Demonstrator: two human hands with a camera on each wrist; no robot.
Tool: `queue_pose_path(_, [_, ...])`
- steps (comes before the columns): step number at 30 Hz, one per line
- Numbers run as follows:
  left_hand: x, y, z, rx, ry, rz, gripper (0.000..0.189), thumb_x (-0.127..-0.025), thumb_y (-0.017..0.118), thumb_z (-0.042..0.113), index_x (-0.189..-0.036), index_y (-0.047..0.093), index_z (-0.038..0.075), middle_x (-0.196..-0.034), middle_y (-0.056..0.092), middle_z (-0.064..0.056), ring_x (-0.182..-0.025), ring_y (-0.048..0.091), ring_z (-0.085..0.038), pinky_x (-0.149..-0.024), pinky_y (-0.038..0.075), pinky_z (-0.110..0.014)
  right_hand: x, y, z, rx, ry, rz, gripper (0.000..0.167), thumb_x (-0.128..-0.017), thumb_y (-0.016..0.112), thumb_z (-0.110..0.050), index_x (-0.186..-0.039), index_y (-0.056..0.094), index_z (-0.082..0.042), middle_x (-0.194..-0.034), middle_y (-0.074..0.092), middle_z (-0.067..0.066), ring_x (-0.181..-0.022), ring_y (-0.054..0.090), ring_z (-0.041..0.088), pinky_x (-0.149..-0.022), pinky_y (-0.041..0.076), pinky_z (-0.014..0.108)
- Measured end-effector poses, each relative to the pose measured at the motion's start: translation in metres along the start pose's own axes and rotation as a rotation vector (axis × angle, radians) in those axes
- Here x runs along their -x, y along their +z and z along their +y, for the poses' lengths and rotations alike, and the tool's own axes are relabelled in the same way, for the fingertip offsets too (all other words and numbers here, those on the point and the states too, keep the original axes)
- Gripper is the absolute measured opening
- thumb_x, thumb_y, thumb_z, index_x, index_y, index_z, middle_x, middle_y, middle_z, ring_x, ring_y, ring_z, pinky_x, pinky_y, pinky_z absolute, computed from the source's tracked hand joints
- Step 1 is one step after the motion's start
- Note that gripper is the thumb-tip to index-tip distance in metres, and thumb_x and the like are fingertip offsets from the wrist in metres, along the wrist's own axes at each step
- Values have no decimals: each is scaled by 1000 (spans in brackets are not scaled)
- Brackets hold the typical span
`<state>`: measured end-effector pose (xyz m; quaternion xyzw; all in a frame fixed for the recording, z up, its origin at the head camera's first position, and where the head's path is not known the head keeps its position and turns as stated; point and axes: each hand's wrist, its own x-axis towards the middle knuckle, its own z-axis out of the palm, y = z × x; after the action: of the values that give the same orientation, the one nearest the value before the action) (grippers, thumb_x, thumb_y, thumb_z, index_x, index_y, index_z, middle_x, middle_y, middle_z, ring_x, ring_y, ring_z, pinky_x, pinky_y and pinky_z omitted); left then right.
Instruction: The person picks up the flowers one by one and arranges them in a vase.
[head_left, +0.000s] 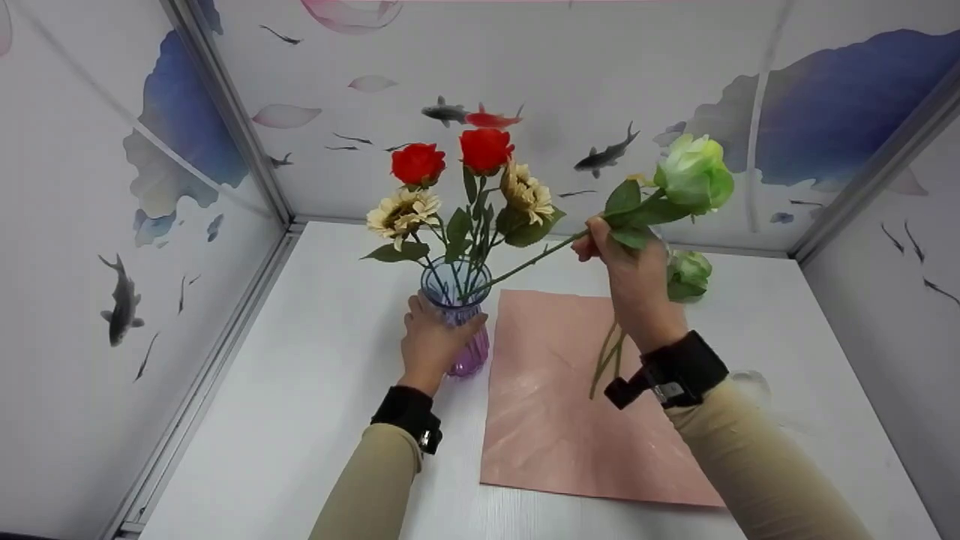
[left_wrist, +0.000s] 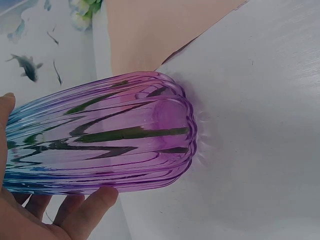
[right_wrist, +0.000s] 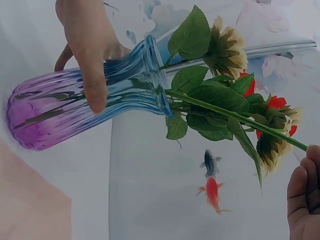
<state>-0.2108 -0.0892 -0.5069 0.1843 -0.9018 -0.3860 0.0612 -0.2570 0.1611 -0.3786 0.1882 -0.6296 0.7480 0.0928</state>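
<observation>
A ribbed glass vase (head_left: 470,354), blue above and purple below, stands upright on the white table. My left hand (head_left: 435,339) grips it below the rim, thumb and fingers around the sides. Two red roses (head_left: 486,151) and two cream sunflowers (head_left: 403,214) rise from its mouth. To the right of the vase, my right hand (head_left: 639,281) pinches the stem of a light green rose (head_left: 694,178) just under its leaves. That stem (right_wrist: 240,117) slants down, its lower end inside the vase mouth in the right wrist view. Green stems (left_wrist: 132,134) show through the glass.
A sheet of pink paper (head_left: 547,427) lies right of the vase. Another green rose (head_left: 688,275) lies beyond the right hand, and loose green stems (head_left: 602,367) cross the paper. Printed panel walls (head_left: 360,67) border the table at the back and sides.
</observation>
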Motion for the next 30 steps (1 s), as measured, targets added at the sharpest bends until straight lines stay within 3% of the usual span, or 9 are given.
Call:
queue_pose_path(13, [0, 0, -1, 0, 18, 12, 119, -77, 80, 64, -156, 21, -4, -146, 39, -22, -132, 46, -42, -99, 50, -62, 2, 20, 11, 84, -4, -24, 24, -101, 66, -20, -97, 71, 3, -80, 71, 10, -78, 68, 27, -80, 57, 38])
queue_pose_path(18, [-1, 1, -2, -10, 37, 27, 116, -77, 80, 63, -154, 24, -3, -143, 42, -21, -129, 48, -41, -97, 51, -62, 5, 29, 16, 123, 37, -66, 21, -102, 65, -20, -98, 70, -1, -81, 71, 11, -80, 68, 27, -80, 57, 37])
queue_pose_path(24, [0, 1, 0, 0, 38, 28, 113, -78, 80, 62, -153, 25, -1, -141, 42, -20, -128, 49, -41, -98, 51, -63, 9, 39, 21, 212, 94, -112, 28, -103, 64, -27, -95, 73, -2, -84, 72, 13, -83, 69, 24, -82, 57, 35])
queue_pose_path(30, [0, 1, 0, -6, 28, 19, 114, -77, 79, 63, -153, 23, -1, -142, 41, -20, -129, 48, -41, -99, 50, -62, 11, 43, 29, 242, 145, -139, 31, -102, 64, -31, -104, 72, 0, -87, 71, 15, -82, 68, 22, -82, 56, 34])
